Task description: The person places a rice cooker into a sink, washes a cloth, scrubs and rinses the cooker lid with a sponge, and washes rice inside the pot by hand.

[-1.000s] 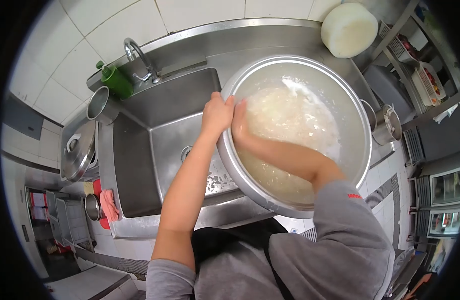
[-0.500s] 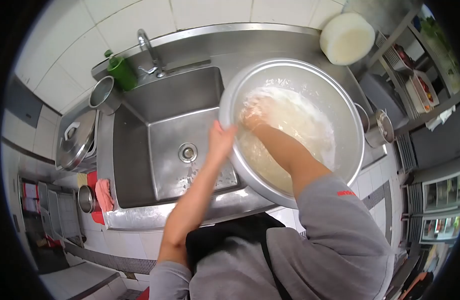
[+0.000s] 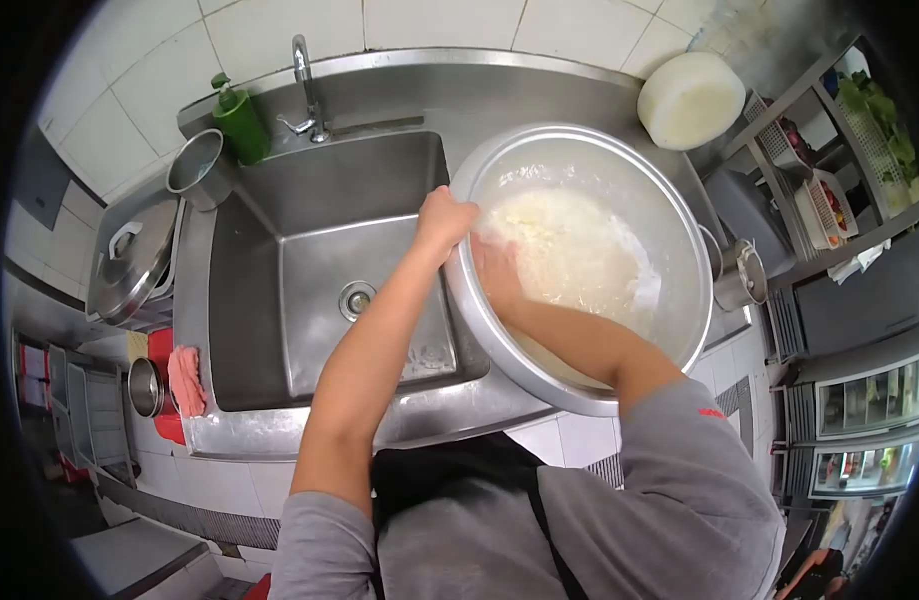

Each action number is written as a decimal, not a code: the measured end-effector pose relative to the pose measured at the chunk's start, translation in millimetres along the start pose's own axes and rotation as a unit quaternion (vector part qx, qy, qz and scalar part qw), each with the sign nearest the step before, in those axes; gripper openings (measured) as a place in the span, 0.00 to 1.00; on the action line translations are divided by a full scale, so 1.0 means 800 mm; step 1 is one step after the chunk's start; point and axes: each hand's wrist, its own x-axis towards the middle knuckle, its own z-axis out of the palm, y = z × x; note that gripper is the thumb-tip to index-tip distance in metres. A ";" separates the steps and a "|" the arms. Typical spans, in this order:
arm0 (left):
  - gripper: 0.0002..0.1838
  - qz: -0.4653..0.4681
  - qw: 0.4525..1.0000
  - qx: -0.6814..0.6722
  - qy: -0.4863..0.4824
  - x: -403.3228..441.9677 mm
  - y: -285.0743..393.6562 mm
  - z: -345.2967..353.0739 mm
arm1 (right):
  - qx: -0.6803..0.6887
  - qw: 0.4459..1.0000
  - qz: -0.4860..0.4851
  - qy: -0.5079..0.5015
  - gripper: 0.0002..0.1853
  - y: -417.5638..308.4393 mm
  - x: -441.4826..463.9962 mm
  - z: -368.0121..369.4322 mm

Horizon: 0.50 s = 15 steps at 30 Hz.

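Observation:
A large round metal bowl (image 3: pixel 686 220) sits on the counter to the right of the sink, with cloudy whitish water (image 3: pixel 579 245) and pale grains in it. My left hand (image 3: pixel 445 222) grips the bowl's left rim, its fingers closed over the edge. Inside the bowl, near that same rim, my right hand (image 3: pixel 497 268) is partly in the cloudy water; its fingers are blurred and partly hidden, so their pose is unclear.
The steel sink (image 3: pixel 364 260) has a faucet (image 3: pixel 304 90) behind it. Left of it are a green pump bottle (image 3: pixel 241 128), a metal pitcher (image 3: pixel 201 172), a lidded pot (image 3: pixel 137 262) and a pink cloth (image 3: pixel 187 382). A white tub (image 3: pixel 691 100) stands back right.
My right hand went further into the water, then came back toward the left rim. My left hand slid down the rim and back up. The view has shifted slightly.

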 end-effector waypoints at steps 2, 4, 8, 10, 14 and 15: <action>0.17 0.007 0.998 -0.055 0.013 -0.018 -0.005 0.005 | 0.122 0.975 0.135 -0.129 0.28 -0.004 0.055 -0.043; 0.14 0.017 0.993 -0.110 0.032 -0.042 -0.019 0.016 | 0.014 0.956 0.142 -0.256 0.30 0.014 0.084 -0.051; 0.15 0.051 0.987 -0.138 0.063 -0.090 -0.048 0.033 | -0.132 0.969 0.210 0.022 0.34 0.044 0.100 -0.002; 0.14 0.055 0.986 -0.130 0.089 -0.123 -0.039 0.033 | 0.151 0.933 0.324 -0.024 0.40 0.033 0.106 -0.045; 0.17 0.023 0.989 -0.123 0.085 -0.173 -0.040 0.038 | 0.123 0.934 0.333 0.035 0.45 0.057 0.100 -0.041; 0.18 -0.014 0.989 -0.130 0.068 -0.173 -0.035 0.042 | 0.085 0.924 0.368 0.056 0.47 0.066 0.111 -0.039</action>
